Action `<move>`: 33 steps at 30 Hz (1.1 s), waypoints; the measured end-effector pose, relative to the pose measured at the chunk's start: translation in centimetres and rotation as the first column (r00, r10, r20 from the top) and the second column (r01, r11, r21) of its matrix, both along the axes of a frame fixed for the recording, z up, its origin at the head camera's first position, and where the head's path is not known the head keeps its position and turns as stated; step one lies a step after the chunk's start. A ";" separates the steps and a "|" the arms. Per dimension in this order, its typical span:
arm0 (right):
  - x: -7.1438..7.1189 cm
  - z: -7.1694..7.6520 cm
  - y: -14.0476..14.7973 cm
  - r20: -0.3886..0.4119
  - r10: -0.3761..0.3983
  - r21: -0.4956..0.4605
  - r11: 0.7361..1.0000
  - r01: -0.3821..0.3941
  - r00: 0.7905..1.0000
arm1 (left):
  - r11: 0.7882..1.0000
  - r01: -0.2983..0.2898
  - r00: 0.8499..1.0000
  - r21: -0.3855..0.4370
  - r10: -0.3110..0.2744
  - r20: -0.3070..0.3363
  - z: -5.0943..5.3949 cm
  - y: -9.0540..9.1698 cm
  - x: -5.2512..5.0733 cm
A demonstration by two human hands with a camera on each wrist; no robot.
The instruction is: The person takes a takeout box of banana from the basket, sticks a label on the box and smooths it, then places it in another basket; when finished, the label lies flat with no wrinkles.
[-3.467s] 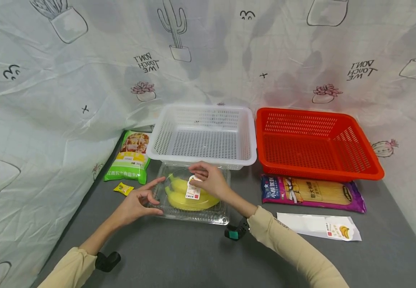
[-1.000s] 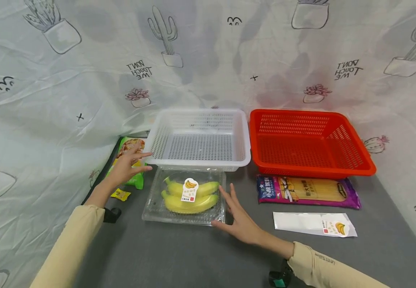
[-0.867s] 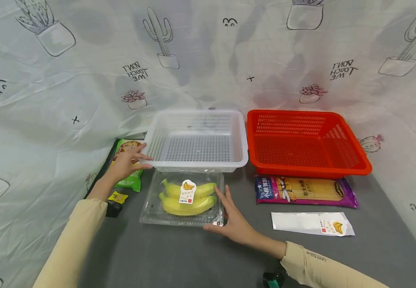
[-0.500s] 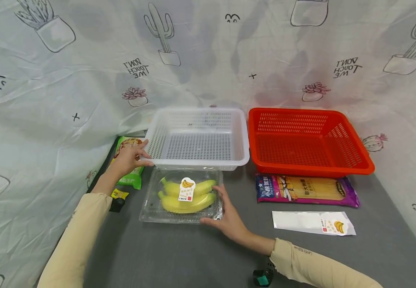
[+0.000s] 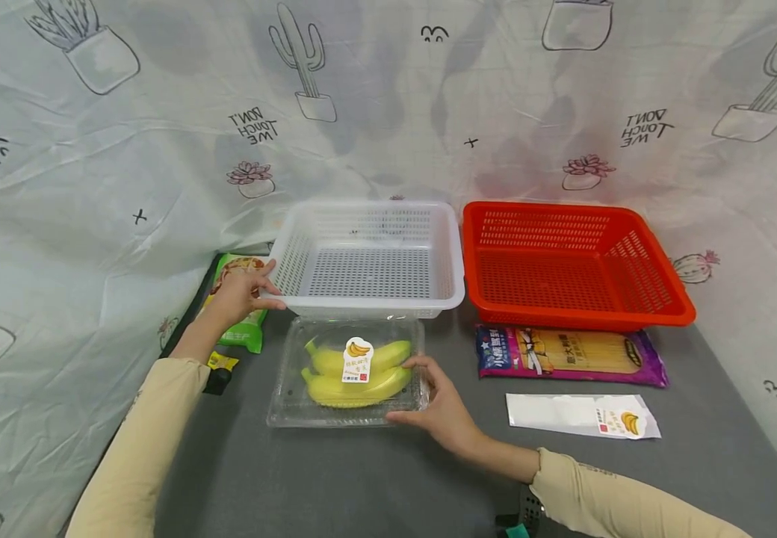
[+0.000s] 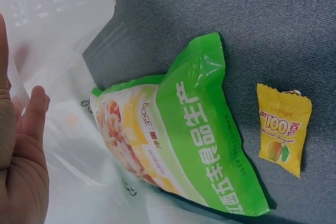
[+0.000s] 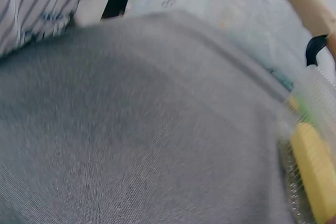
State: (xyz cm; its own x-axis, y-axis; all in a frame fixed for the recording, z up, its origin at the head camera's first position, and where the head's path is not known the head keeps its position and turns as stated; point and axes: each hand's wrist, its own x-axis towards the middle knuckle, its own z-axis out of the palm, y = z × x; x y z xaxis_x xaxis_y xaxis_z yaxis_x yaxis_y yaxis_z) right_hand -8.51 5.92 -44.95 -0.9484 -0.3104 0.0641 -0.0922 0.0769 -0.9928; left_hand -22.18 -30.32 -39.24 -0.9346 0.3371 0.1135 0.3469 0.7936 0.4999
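Observation:
In the head view, a clear plastic clamshell box [image 5: 286, 400] holds yellow bananas [image 5: 358, 392], with a banana sticker [image 5: 358, 360] on its lid. My right hand [image 5: 444, 409] grips the box's right side, thumb at the near edge and fingers over the right edge. A white perforated basket [image 5: 375, 303] stands just behind the box. At its front left corner, my left hand [image 5: 235, 295] holds the rim between thumb and fingers. The left wrist view shows part of that hand [image 6: 26, 156] beside the basket wall. The right hand is almost wholly outside the right wrist view.
A red basket [image 5: 580, 318] stands right of the white one. Before it lie a purple pasta packet [image 5: 573, 357] and a white strip [image 5: 556, 412] bearing another banana sticker. A green food bag [image 6: 194, 129] and a small yellow sweet packet [image 6: 283, 127] lie at the left.
My right hand left the sticker on the lid, moved to the box's right side and took hold; the box has since shifted slightly right. My left hand went from the box to the white basket's rim.

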 end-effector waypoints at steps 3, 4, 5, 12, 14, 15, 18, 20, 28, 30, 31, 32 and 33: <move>0.0 1.4 0.8 0.016 0.008 0.046 0.999 -0.009 1.000 | 1.000 0.011 1.000 0.007 -0.011 -0.028 -0.1 -0.1 0.0; 0.1 2.0 1.1 0.020 0.010 0.066 0.998 -0.011 1.000 | 1.000 0.015 0.999 0.011 -0.014 -0.038 -0.2 -0.2 -0.1; 0.1 2.5 1.3 0.020 0.016 0.077 0.997 -0.017 1.000 | 1.000 0.018 0.999 0.013 -0.017 -0.046 -0.2 -0.2 -0.1; 0.5 7.0 2.8 0.123 0.029 0.110 0.993 -0.043 0.992 | 0.999 0.017 0.998 0.031 -0.016 -0.055 -0.2 -0.3 0.0; 0.7 8.3 3.2 0.161 0.033 0.099 0.994 -0.050 0.986 | 0.999 0.020 0.998 0.029 -0.019 -0.060 -0.3 -0.4 0.0; 0.8 8.8 3.4 0.176 0.040 0.089 0.994 -0.056 0.984 | 0.999 0.022 0.998 0.028 -0.020 -0.064 -0.3 -0.4 0.0; 0.8 10.5 4.0 0.208 0.053 0.060 0.996 -0.067 0.977 | 0.999 0.024 0.997 0.024 -0.022 -0.075 -0.5 -0.4 -0.1; 0.7 11.5 4.4 0.205 0.061 0.059 0.995 -0.075 0.977 | 1.000 0.023 0.996 0.021 -0.021 -0.087 -0.5 -0.4 0.0; -0.7 14.6 5.6 0.221 0.011 0.090 0.995 -0.031 0.975 | 1.000 0.023 0.996 0.011 -0.022 -0.092 -0.4 -0.1 -0.1; -1.2 15.1 5.8 0.226 -0.007 0.099 0.995 -0.016 0.974 | 1.000 0.014 0.997 0.007 -0.014 -0.077 -0.3 0.0 -0.1; -1.5 15.3 5.9 0.222 -0.010 0.103 0.995 -0.013 0.975 | 1.000 0.006 0.998 0.008 -0.006 -0.066 -0.4 0.0 -0.1; -1.8 15.4 6.0 0.217 -0.015 0.111 0.994 -0.009 0.976 | 1.000 0.002 0.998 0.007 -0.002 -0.060 -0.4 0.1 -0.1; -2.1 15.6 6.1 0.212 -0.020 0.116 0.993 -0.005 0.977 | 1.000 -0.003 0.998 0.006 0.003 -0.056 -0.3 0.1 -0.1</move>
State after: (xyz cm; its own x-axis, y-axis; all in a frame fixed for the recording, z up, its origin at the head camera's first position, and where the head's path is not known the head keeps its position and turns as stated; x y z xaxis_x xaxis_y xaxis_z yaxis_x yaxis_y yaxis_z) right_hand -10.66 12.02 -29.39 -0.9387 -0.2971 -0.1749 0.1208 0.1916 -0.9740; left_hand -22.30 -30.24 -39.59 -0.9277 0.3336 0.1679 0.3724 0.7920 0.4839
